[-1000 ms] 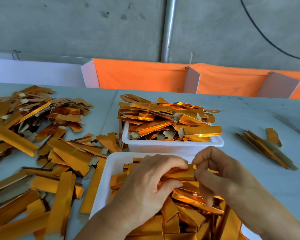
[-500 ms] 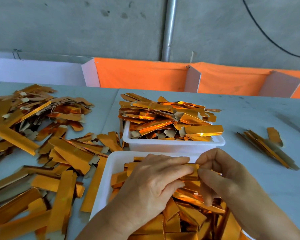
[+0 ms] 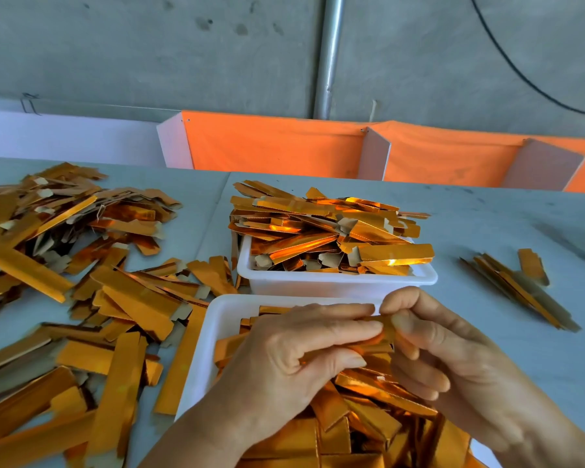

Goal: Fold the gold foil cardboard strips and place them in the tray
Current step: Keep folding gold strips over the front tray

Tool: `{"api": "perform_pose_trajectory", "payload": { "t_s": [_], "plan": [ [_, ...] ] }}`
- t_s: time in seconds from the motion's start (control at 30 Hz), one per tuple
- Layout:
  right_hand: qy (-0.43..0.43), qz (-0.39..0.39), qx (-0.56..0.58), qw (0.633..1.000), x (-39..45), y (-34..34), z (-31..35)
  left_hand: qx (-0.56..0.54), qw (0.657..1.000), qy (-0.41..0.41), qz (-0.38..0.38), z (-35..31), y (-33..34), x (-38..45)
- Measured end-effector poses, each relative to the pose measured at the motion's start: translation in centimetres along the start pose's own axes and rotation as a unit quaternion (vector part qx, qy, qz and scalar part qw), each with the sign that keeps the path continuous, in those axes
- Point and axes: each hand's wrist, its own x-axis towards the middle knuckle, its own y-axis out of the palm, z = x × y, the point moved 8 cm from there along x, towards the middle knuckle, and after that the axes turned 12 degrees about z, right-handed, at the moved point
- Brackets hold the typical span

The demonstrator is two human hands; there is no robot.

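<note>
A gold foil strip (image 3: pixel 384 332) is held between both hands just above the near white tray (image 3: pixel 213 336), which is heaped with folded strips. My left hand (image 3: pixel 294 359) grips the strip's left part, fingers over the top and thumb under it, covering most of it. My right hand (image 3: pixel 453 359) pinches its right end between thumb and forefinger. A second white tray (image 3: pixel 318 285) behind it is piled high with gold strips.
Loose flat gold strips (image 3: pixel 81 298) cover the grey table to the left. A small bundle of strips (image 3: pixel 520 285) lies on the right. Orange and white dividers (image 3: pixel 284 146) stand along the table's back edge before a concrete wall.
The strip has narrowed between my hands as its sides were folded together. My left fingers have stretched further right along it, and both hands have stayed above the near tray.
</note>
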Motion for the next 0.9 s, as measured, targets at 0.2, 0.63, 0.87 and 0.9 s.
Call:
{"api": "perform_pose_trajectory", "payload": {
  "t_s": [0.2, 0.63, 0.87, 0.9],
  "plan": [
    [0.014, 0.068, 0.064, 0.996, 0.4, 0.6, -0.5, -0.04, 0.999, 0.007, 0.008, -0.1, 0.1, 0.1],
    [0.003, -0.039, -0.011, 0.999, 0.4, -0.2, -0.6, -0.044, 0.996, -0.084, -0.001, 1.5, 0.1, -0.2],
    [0.105, 0.027, 0.01, 0.994, 0.6, 1.0, -2.4, 0.025, 0.997, -0.066, -0.031, -0.1, -0.4, 0.1],
    [0.109, 0.031, 0.023, 0.993, 0.6, 1.0, -2.4, 0.032, 0.997, -0.06, -0.03, -0.4, -0.2, 0.0]
  ]
}}
